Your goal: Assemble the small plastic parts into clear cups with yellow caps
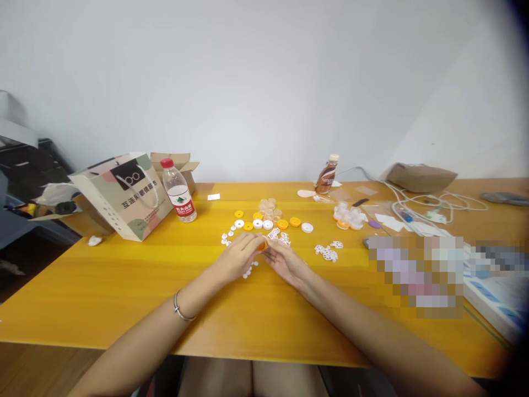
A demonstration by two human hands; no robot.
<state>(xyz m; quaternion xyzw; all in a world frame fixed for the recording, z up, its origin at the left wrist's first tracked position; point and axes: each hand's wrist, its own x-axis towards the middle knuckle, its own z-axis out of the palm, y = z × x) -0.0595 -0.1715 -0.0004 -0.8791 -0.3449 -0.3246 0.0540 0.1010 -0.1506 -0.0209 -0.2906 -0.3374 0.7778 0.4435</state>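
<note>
Over the middle of the table, my left hand [242, 256] grips a small orange round cap [262, 246] between thumb and fingers. From the other side, my right hand [288, 266] closes on the cap's right edge, its fingertips meeting those of the left; part of the cap is hidden by the fingers. Just beyond lies a row of yellow discs [282, 224] and white discs [307, 227]. Clear plastic cups [269, 207] cluster behind them. Small white knobbed pieces [224, 238] lie left of my hands, and white perforated pieces [326, 252] lie to the right.
At the back left stand a water bottle [179, 193], a paper bag [128, 198] and a cardboard box [188, 171]. A brown drink bottle [327, 175] stands by the wall. Clear cup-like pieces [349, 215], a purple disc [374, 224] and white cables [407, 204] lie rightward.
</note>
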